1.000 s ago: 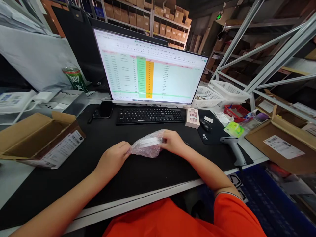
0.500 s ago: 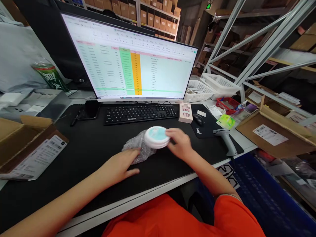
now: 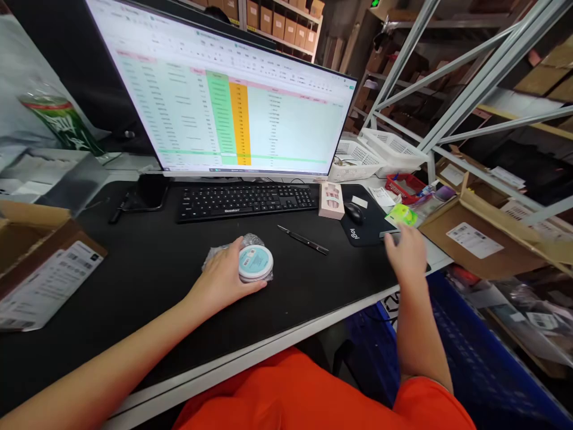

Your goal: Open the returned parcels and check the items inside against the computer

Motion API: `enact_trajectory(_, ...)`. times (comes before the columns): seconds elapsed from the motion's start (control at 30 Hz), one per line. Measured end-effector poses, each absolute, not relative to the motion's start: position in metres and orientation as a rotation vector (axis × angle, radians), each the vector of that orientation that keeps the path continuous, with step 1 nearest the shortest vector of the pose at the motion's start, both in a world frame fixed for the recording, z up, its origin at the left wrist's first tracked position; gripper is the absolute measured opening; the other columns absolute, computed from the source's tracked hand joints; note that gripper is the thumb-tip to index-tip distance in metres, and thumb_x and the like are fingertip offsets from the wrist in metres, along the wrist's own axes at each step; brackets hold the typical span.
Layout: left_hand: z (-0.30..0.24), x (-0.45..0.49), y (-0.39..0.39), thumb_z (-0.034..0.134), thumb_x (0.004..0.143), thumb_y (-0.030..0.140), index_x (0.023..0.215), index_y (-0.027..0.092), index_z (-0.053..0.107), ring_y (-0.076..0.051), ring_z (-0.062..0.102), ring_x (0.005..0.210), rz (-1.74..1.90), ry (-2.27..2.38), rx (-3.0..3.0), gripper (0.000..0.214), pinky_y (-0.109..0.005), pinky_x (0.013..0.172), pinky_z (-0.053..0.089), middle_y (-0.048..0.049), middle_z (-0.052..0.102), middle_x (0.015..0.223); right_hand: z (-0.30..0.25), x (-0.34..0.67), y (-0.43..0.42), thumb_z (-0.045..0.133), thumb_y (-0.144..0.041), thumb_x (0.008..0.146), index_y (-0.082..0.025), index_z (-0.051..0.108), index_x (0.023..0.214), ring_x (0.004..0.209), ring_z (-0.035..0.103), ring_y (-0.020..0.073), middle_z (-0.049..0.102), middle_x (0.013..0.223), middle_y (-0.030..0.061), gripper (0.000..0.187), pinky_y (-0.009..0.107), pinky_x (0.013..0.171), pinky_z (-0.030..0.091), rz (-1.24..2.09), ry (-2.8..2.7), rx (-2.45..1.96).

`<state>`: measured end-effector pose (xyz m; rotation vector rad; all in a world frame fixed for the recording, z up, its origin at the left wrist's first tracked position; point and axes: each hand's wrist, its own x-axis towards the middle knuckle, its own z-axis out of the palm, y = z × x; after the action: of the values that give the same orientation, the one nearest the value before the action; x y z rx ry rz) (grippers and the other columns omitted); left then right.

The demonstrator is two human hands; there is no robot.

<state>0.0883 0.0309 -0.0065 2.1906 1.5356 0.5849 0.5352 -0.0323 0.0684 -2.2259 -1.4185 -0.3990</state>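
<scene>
A round, flat jar (image 3: 255, 261) with a pale blue label and a white rim lies tilted on the black desk mat, partly on crumpled bubble wrap (image 3: 212, 254). My left hand (image 3: 221, 272) curls round its left side, thumb along the near edge. Far to the right, my right hand (image 3: 406, 254) is over a grey barcode scanner (image 3: 388, 235). Motion blurs its fingers, and the hand covers most of the scanner, so I cannot tell whether it grips it. Between the two hands rests a dark pen (image 3: 304, 240).
A keyboard (image 3: 246, 200), a small pink box (image 3: 331, 202) and a mouse (image 3: 353, 212) sit below the monitor (image 3: 277, 119). Open cardboard boxes stand at the left (image 3: 49, 275) and right (image 3: 478, 239). White baskets (image 3: 358, 161) are behind the mouse.
My right hand has left the jar and moved right to the scanner. The jar is now lower, with my left hand around it. The pen has come into view.
</scene>
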Motion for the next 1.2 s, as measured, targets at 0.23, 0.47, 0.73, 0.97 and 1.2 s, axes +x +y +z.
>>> enact_trajectory(0.23,-0.031,0.096,0.037,0.089,0.058,0.051,0.15,0.022,0.041,-0.039,0.06,0.135,0.87,1.45,2.083,0.108,-0.052,0.114,0.048,-0.0157,0.063,0.145,0.064,0.633,-0.024,0.071,-0.026,0.09,-0.011,0.073,0.096,0.088,0.074,0.0294,0.075,0.091,0.0195,0.016,0.035,0.077,0.061,0.713,-0.908,-2.432)
enact_trajectory(0.47,-0.034,0.093,0.027,0.076,0.078,0.041,0.151,0.022,0.039,-0.036,0.051,0.145,1.125,1.408,2.147,0.085,-0.055,0.124,0.039,-0.0161,0.054,0.154,0.093,0.58,-0.006,0.063,-0.02,0.088,-0.011,0.071,0.104,0.051,0.061,0.0166,0.073,0.073,0.0122,0.02,0.025,0.051,0.052,0.922,-1.037,-2.207)
enact_trajectory(0.73,-0.034,0.097,0.028,0.083,0.07,0.048,0.154,0.019,0.032,-0.037,0.054,0.141,1.118,1.47,2.101,0.102,-0.055,0.122,0.042,-0.0171,0.058,0.15,0.111,0.383,-0.035,0.071,-0.029,0.083,-0.017,0.073,0.092,0.051,0.063,0.0147,0.074,0.075,0.0045,0.015,0.02,0.044,0.047,1.175,-1.837,-1.641)
enact_trajectory(0.97,-0.034,0.096,0.028,0.082,0.069,0.041,0.153,0.021,0.033,-0.037,0.051,0.144,1.092,1.403,2.1,0.099,-0.058,0.123,0.04,-0.0157,0.056,0.154,0.096,0.347,-0.019,0.065,-0.02,0.082,-0.016,0.07,0.089,0.05,0.065,0.0131,0.069,0.067,-0.001,0.009,0.017,0.046,0.048,1.234,-2.027,-1.562)
enact_trajectory(1.2,-0.04,0.095,0.03,0.081,0.07,0.04,0.151,0.023,0.037,-0.037,0.052,0.143,1.127,1.386,2.098,0.093,-0.057,0.123,0.041,-0.0155,0.055,0.152,0.097,0.385,-0.024,0.071,-0.027,0.082,-0.016,0.069,0.095,0.051,0.066,0.0151,0.071,0.069,0.0013,0.018,0.021,0.047,0.051,1.232,-1.741,-1.63)
